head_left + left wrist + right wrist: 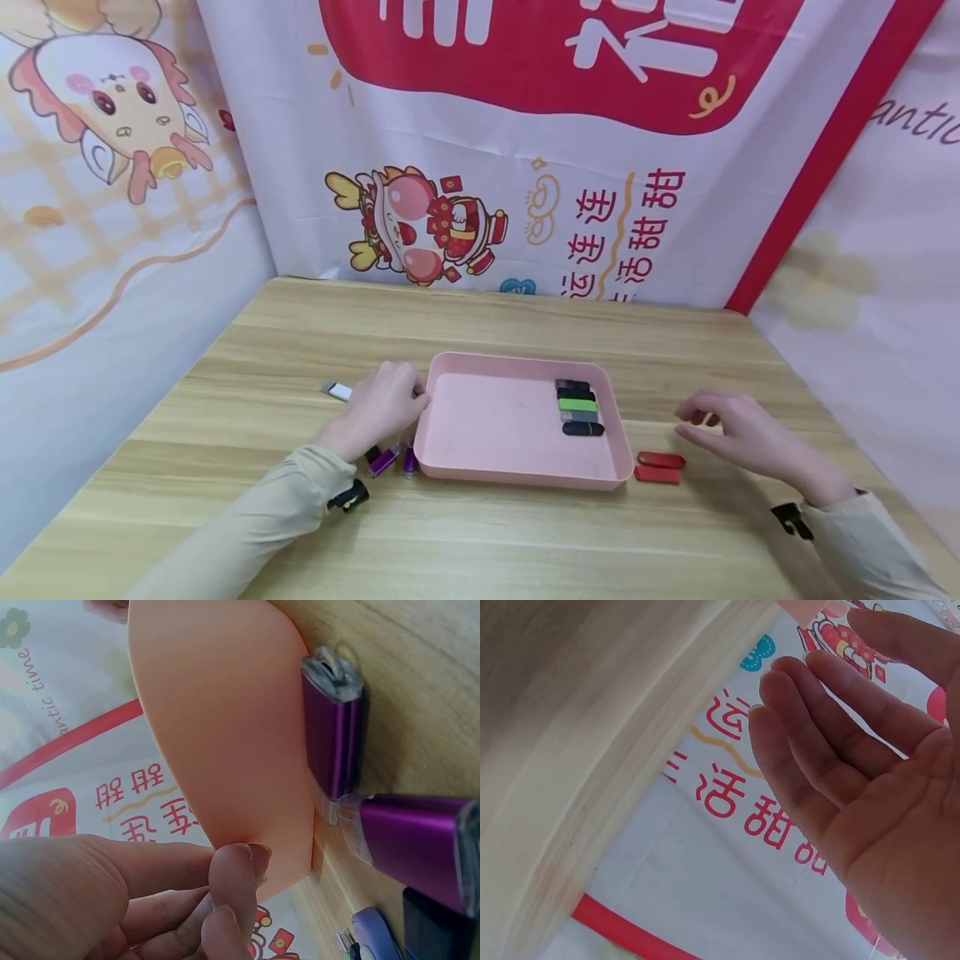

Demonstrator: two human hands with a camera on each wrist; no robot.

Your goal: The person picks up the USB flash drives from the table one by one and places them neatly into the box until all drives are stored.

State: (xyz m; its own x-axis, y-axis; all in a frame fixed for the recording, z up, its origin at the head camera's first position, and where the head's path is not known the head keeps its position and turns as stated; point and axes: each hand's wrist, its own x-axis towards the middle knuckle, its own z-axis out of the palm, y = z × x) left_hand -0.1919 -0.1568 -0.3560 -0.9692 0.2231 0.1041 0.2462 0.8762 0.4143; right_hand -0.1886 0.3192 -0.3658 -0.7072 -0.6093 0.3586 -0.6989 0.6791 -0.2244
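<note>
In the head view, my left hand (384, 404) is at the left rim of a pink tray (480, 477). The left wrist view shows its thumb and fingertips (234, 874) pinching the tray wall (232, 727). Several USB flash drives lie in a column inside the tray at the right, among them a bright green one (577, 406) and a black one (582, 429). My right hand (738, 429) hovers right of the tray, fingers loosely bent and holding nothing. Below it lie two red flash drives (658, 475) on the table.
By the tray's left wall are two purple flash drives (334, 735), with a black one (439, 926) close by. A white flash drive (340, 391) lies beyond my left wrist. The wooden table (525, 542) ends at a printed cloth backdrop (480, 133).
</note>
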